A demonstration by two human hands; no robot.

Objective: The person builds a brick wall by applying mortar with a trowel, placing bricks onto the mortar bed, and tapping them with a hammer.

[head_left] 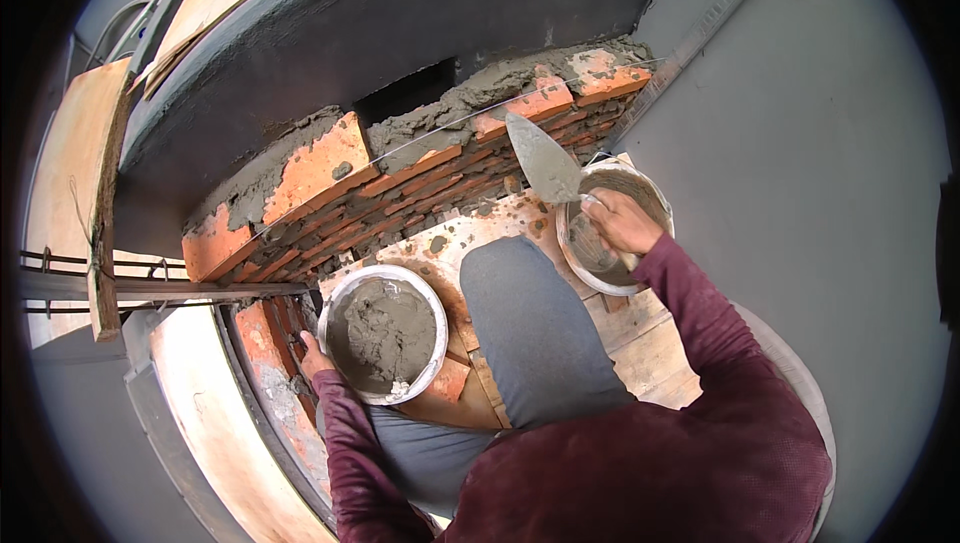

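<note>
My right hand (626, 223) is closed round the handle of a pointed trowel (543, 159). Its blade, smeared with grey mortar, points up and left toward the brick wall (400, 183). Below the hand stands a white bucket (663, 198) with mortar-coated inner walls. On the left, another white bucket (440, 315) holds thick grey mortar (385, 333). Beside that bucket's left rim is my left hand (318, 358), close to a low brick edge (275, 353). Its fingers are partly hidden, so I cannot tell whether they grip anything.
A taut string (465, 118) runs along the wall's upper edge, where mortar and bricks lie unevenly. Behind stands a dark grey curved surface (520, 3) with a rectangular opening (410, 93). Wooden boards (75, 173) and steel bars (150, 288) are at left; mortar-spotted boards (655, 353) lie below.
</note>
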